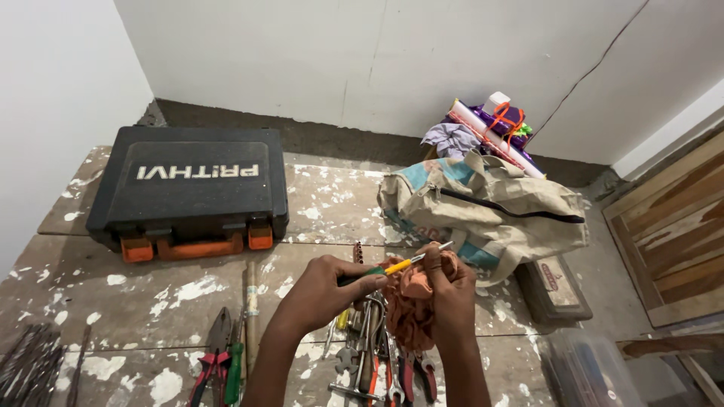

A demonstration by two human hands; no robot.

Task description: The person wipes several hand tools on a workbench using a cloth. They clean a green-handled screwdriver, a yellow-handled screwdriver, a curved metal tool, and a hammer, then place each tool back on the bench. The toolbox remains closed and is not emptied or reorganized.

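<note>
While the left hand point(320, 290) grips a yellow-and-green screwdriver point(396, 265) at lower centre, the right hand point(446, 290) closes an orange rag point(407, 305) around its shaft, apparently mid-wipe above scattered tools point(369, 362) on the tabletop point(151, 294).

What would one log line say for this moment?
left hand: holds screwdriver | right hand: wraps orange rag around its shaft | below: pliers on floor | behind: black case, bag

Soft, even indoor light, faint shadows, sharp centre, wide-angle bending at edges.
</note>
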